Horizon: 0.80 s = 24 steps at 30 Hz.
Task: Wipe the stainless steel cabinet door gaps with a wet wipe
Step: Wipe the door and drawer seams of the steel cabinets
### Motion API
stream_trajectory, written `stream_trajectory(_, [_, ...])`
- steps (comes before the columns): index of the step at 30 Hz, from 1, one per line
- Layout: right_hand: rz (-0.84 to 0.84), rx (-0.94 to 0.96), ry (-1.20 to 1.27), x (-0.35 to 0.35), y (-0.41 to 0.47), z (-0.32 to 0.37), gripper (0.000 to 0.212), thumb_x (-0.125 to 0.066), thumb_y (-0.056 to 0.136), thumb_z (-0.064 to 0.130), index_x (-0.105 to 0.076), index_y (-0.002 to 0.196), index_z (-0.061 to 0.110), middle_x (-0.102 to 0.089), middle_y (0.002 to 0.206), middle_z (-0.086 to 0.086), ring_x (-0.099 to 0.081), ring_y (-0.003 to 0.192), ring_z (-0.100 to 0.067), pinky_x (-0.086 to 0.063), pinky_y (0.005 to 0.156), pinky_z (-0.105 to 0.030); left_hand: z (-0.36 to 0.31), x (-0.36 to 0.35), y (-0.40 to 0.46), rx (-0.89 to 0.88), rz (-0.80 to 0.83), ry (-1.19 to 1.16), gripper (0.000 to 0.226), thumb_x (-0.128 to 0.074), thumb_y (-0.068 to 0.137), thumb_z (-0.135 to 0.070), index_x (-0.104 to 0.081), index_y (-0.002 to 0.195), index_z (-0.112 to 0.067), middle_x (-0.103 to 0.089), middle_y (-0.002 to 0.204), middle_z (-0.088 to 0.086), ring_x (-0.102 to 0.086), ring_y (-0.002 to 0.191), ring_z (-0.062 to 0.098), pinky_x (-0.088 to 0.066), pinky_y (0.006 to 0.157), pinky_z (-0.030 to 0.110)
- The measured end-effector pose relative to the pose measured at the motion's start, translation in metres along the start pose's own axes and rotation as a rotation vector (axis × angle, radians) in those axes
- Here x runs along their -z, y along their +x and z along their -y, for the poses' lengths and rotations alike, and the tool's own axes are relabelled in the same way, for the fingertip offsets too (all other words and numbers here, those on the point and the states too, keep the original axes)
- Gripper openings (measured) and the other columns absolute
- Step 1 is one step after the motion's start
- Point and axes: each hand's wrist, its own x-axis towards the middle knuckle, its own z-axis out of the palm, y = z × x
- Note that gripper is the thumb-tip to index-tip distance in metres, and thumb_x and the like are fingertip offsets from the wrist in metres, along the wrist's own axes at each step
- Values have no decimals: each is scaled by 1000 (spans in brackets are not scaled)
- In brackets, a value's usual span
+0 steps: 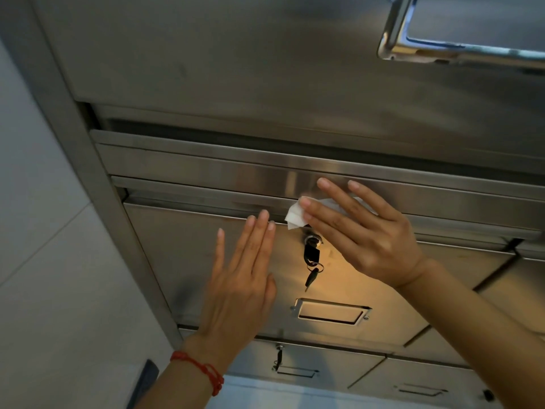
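A stainless steel cabinet door [182, 261] fills the middle of the view, with a dark horizontal gap [206, 199] along its top edge. My right hand [362, 231] lies flat with straight fingers, pressing a white wet wipe [295, 215] against the gap just above the lock. Part of the wipe is hidden under the fingers. My left hand [239, 276] rests flat and open on the door face, left of the lock, with a red string bracelet [200, 370] at the wrist.
A lock with a black key and a second key on a ring [312, 261] hangs under the wipe. Below sits a metal label holder [331, 312]. More locker doors [309, 367] lie below and right. A large steel handle [442, 45] is above right. A tiled wall [44, 246] is at left.
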Motion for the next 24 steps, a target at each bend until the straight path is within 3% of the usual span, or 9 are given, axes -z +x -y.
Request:
stream_trajectory(6, [9,-12,-9,3,-11,-5,27,-48,97,4,-66,116,8,-59,126,-11,-54,119,-31,-32,107,-41,-9,-1,5,-11,10,13,63,-44,82,-19,-31,140,2,-29,148,17,-29,137,33,-24,104,65])
stream_trajectory(13, [24,-8,-16,9,-24,-11,27,-50,94,3,-66,116,7,-58,127,-11,-53,119,-31,-32,106,-41,-19,-1,7,-17,-15,11,60,-41,84,-18,-28,139,1,-31,147,17,-30,135,33,-24,103,65])
stream_trajectory(19, [30,-28,-19,14,-36,-14,28,-52,93,3,-66,117,7,-58,127,-11,-53,119,-31,-36,103,-42,-31,-1,7,-39,-53,-28,57,-35,80,-1,-39,137,3,-35,146,17,-33,135,32,-27,106,61])
stream_trajectory(24, [35,-46,-40,17,-47,-16,29,-55,90,4,-65,118,7,-56,128,-11,-52,121,-31,-33,105,-42,-41,-2,9,-67,-37,-33,53,-33,85,-7,-38,137,2,-35,146,16,-32,136,31,-26,107,59])
